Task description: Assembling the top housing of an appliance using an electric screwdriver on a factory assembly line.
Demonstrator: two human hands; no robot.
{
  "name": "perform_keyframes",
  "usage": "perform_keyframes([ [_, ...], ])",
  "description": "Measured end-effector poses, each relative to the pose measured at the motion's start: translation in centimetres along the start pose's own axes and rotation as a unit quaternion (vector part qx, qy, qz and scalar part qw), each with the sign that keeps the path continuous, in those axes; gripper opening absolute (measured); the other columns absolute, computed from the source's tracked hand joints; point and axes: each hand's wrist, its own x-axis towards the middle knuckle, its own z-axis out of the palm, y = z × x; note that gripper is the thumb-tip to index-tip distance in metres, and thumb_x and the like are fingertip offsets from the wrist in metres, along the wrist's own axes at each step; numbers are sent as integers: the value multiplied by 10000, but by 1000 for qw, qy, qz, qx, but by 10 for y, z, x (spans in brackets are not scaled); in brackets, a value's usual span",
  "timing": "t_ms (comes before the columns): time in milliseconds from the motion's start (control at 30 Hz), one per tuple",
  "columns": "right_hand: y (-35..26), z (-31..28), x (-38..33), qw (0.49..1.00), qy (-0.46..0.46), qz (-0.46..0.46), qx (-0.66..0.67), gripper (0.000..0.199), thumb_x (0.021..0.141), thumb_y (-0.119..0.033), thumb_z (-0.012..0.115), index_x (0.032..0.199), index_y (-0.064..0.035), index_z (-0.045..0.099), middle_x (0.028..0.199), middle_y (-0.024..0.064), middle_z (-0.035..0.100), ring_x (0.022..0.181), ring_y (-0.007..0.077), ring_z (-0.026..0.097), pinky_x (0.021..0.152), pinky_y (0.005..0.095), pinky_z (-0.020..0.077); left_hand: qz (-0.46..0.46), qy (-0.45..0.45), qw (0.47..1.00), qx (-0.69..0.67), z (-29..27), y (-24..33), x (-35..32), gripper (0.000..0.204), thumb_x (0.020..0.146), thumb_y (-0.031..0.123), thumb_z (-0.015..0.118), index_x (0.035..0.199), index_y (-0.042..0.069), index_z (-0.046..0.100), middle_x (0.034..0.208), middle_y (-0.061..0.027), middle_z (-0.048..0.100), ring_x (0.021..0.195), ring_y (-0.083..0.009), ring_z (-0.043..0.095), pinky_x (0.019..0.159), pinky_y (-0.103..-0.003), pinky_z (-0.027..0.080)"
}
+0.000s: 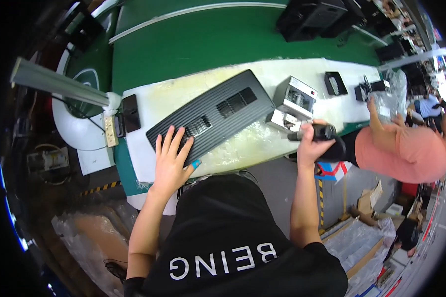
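A long dark grey ribbed panel (214,126) with two mesh-like openings lies aslant on the table. My left hand (168,166) rests on its near left end, fingers spread, with a blue wrap on the thumb. To the right of the panel, my right hand (310,148) is closed around a black handheld power tool (324,131) that looks like an electric screwdriver. Its narrow end points left, toward the panel. Just beyond this hand stand a silver metal box (296,96) with an open front and a smaller silver tray (284,120) of small parts.
A white-covered table (183,84) has a phone (131,113) and a power strip (110,129) at its left. A small black tray (336,84) sits at the back right. On the right, a co-worker in a pink shirt (401,153) handles clear plastic wrap (394,96).
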Motion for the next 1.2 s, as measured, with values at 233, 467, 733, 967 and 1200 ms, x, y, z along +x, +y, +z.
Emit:
perform_keyframes([
  [233,-140,37,-21,967,-102,-86,215,677,830,-348,725,1291,-90,302,1023,171,545,636,236,626,566,369,564,26,57,997,-51,15,-62,-61,661,686,287,760,1284,105,546,1439,-173,393,1371,-419,283,1090,-580,227],
  [467,-209,112,-39,804,-294,-217,469,754,872,-244,672,1419,-68,185,1102,189,479,651,296,635,521,386,581,114,192,972,-72,47,-79,-52,542,851,501,568,1217,100,585,1337,-175,499,1259,-431,420,987,-541,371],
  [733,-213,152,-66,741,-407,-190,500,747,834,-219,718,1379,-95,222,1066,196,511,633,320,638,499,427,570,100,205,971,-75,45,-76,-55,536,854,518,552,1201,111,591,1345,-154,490,1265,-401,429,964,-522,382],
  [967,-211,162,-72,712,-489,-128,487,786,733,-86,792,1315,-156,268,1168,181,515,748,380,642,659,535,553,103,208,970,-75,44,-81,-56,529,864,511,539,1189,97,587,1333,-167,496,1250,-412,441,940,-535,399],
  [1200,-215,170,-69,733,-443,-199,475,736,852,-216,691,1380,-78,197,1059,191,489,604,296,620,488,406,557,97,205,972,-68,47,-78,-57,522,819,515,581,1173,132,599,1362,-138,478,1283,-385,419,957,-516,389],
])
